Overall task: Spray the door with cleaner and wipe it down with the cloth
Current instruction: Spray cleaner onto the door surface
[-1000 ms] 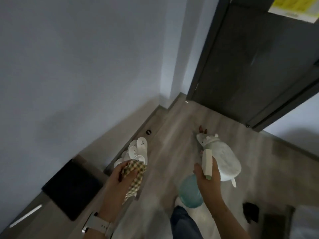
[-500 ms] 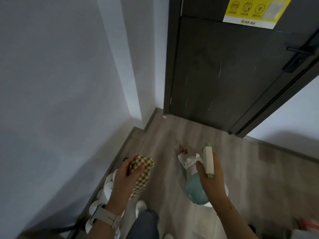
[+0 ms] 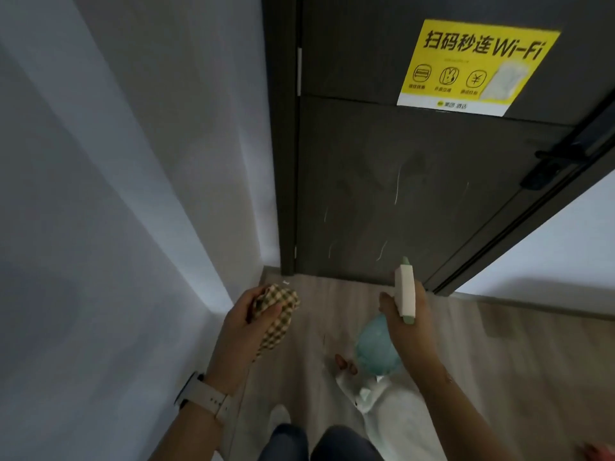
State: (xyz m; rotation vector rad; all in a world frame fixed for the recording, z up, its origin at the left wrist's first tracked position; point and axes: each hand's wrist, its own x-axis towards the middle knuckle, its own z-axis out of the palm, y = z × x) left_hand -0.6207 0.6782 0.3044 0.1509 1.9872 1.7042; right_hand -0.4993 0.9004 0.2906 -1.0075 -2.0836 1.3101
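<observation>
A dark grey door (image 3: 416,181) fills the upper right, with pale streaks on its lower panel and a yellow Wi-Fi sticker (image 3: 472,64) higher up. My left hand (image 3: 243,324) grips a bunched beige checked cloth (image 3: 276,317) low in front of the door frame. My right hand (image 3: 409,314) holds a spray bottle (image 3: 404,291) with a white head and a teal body (image 3: 376,347). Its nozzle points up toward the door's lower panel, a short way from it.
A white wall (image 3: 116,194) runs along the left to the dark door frame (image 3: 284,161). A black handle and lock (image 3: 549,164) sit at the door's right edge. A white slipper (image 3: 392,407) and my legs (image 3: 316,444) are on the wooden floor (image 3: 499,354).
My view has tilted up and closer to the door, so the sticker now shows fully. Both hands have risen toward the door, still holding the cloth and the bottle.
</observation>
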